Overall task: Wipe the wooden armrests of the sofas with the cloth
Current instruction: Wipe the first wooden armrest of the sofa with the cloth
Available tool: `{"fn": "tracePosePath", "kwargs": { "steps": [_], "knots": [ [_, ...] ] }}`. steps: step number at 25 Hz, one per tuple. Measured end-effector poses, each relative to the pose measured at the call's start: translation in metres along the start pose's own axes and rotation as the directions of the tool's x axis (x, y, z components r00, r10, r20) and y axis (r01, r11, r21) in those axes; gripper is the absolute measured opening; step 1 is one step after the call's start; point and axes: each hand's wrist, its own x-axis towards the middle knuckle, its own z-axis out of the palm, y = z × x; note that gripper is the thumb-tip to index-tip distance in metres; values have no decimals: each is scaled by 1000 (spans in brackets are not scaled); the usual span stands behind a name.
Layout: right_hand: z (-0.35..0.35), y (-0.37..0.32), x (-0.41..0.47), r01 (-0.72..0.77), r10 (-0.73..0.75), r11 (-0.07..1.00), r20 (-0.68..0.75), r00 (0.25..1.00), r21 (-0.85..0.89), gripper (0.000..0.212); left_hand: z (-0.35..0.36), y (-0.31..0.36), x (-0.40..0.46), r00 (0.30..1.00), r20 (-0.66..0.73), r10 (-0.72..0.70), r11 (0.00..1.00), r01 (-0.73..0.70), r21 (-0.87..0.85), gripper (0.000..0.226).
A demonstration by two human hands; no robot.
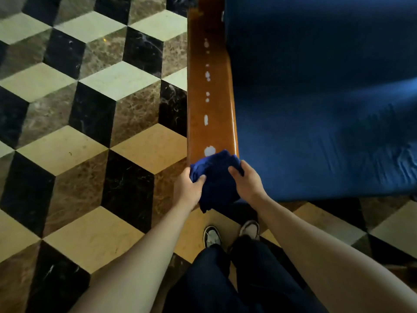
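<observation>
A glossy brown wooden armrest [216, 91] runs away from me along the left side of a blue sofa [320, 114]. A row of whitish spots [206, 119] dots its top. A bunched dark blue cloth [216, 177] rests on the armrest's near end and hangs over its front. My left hand [190, 188] grips the cloth's left side. My right hand [246, 179] grips its right side. The cloth's upper edge touches the nearest, largest white spot [209, 151].
A marble floor [90, 132] in a cube pattern of cream, brown and black tiles spreads to the left of the armrest. My legs in dark trousers and my two shoes [230, 233] stand just before the armrest's near end.
</observation>
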Motion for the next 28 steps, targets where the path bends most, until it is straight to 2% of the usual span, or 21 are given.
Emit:
{"fn": "tracePosePath", "kwargs": {
  "steps": [4,7,8,10,12,14,16,17,18,20,22,24,26,28],
  "knots": [
    [-4,21,43,86,-117,984,-202,972,-154,30,35,9,27,998,-64,16,999,-14,36,18],
    [6,45,73,73,-131,972,-256,958,-224,14,63,3,43,985,-167,47,993,-28,115,18],
    [12,51,78,44,-126,956,-269,955,-290,17,68,-2,44,979,-196,62,988,-33,150,18],
    [26,58,79,9,-125,925,-281,952,-381,40,70,-15,46,972,-230,49,978,-1,206,21],
    [42,60,72,107,-229,867,-199,953,-487,56,65,-28,52,967,-249,59,968,5,250,30],
    [60,63,62,196,-273,764,-33,962,-615,62,58,-38,57,944,-239,228,937,-146,316,27],
    [73,61,60,163,-213,690,18,977,-706,68,52,-44,61,898,-237,372,883,-263,388,26],
    [79,59,63,120,-181,666,-4,983,-736,72,48,-47,64,889,-257,380,883,-266,387,27],
    [85,56,67,77,-156,652,-33,987,-754,76,42,-50,69,893,-295,341,907,-229,354,27],
    [93,49,78,42,-160,629,-77,984,-776,81,29,-56,82,919,-366,143,975,-67,213,32],
    [104,42,87,73,-201,582,-56,978,-810,83,14,-63,101,942,-325,-87,992,112,61,41],
    [120,38,88,156,-270,522,11,963,-839,85,3,-70,122,940,-167,-299,954,292,-65,52],
    [135,38,85,210,-323,487,49,945,-848,87,-4,-67,144,861,77,-503,833,507,-220,74],
    [149,39,77,214,-348,480,40,937,-851,86,-10,-61,164,796,269,-542,721,605,-337,83]
  ]
}}
